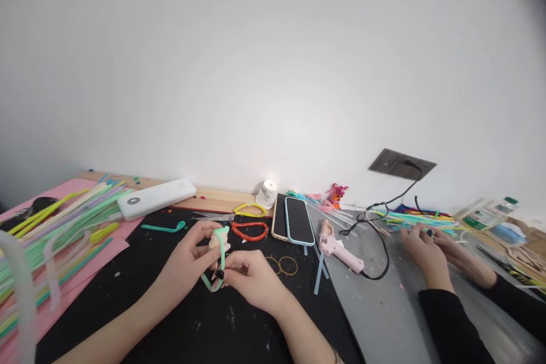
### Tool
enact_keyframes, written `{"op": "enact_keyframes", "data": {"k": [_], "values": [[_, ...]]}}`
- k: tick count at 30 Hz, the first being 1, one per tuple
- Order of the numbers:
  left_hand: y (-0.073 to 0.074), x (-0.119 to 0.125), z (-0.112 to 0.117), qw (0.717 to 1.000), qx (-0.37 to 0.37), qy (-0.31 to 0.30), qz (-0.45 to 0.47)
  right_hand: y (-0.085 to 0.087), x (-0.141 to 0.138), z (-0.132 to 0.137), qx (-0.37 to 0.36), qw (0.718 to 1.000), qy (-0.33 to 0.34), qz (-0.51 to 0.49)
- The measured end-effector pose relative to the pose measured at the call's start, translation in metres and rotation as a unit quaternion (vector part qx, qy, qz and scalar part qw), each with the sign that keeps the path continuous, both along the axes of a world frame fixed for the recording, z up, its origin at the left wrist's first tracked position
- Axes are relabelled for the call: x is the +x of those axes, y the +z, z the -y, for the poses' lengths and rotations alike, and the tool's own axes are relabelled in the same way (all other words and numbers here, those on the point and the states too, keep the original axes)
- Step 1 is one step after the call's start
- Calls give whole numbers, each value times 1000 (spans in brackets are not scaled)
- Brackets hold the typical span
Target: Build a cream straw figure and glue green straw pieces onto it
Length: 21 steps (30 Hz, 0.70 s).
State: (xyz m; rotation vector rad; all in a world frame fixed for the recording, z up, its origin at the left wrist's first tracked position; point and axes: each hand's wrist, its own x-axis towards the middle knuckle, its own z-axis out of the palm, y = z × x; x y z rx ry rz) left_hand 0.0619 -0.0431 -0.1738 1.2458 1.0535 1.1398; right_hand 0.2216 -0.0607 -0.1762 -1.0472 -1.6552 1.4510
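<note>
My left hand (187, 259) and my right hand (249, 278) meet over a black mat (162, 307). Together they pinch a mint-green bent straw (220, 259) curved into a loop. My left fingers grip its upper end; my right fingers close on its lower part near a small dark piece. Both hands are closed on the straw.
A heap of coloured straws (55, 227) lies on pink paper at left. Behind my hands are a white power bank (156, 197), scissors (212, 216), red and yellow straw loops, a lit candle (268, 192), two phones (298, 220) and a pink glue gun (339, 250). Another person's hands (430, 250) handle straws at right.
</note>
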Motion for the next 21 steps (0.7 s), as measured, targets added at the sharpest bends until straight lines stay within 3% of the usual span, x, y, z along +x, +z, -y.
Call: {"op": "enact_keyframes", "data": {"k": [8, 11, 16, 19, 21], "values": [[6, 4, 5, 995, -21, -6, 102, 2, -2, -3, -81, 995, -54, -31], [5, 5, 4, 995, -24, -14, 92, 0, -3, -3, -86, 994, -61, -24], [1, 2, 1, 999, -14, -31, 42, 1, 4, -5, 20, 998, -27, 48], [1, 1, 0, 999, -8, -21, 26, 17, 16, -5, 58, 989, 0, 133], [1, 0, 0, 1000, -4, -7, 20, 33, 31, -3, 83, 981, -33, 175]]}}
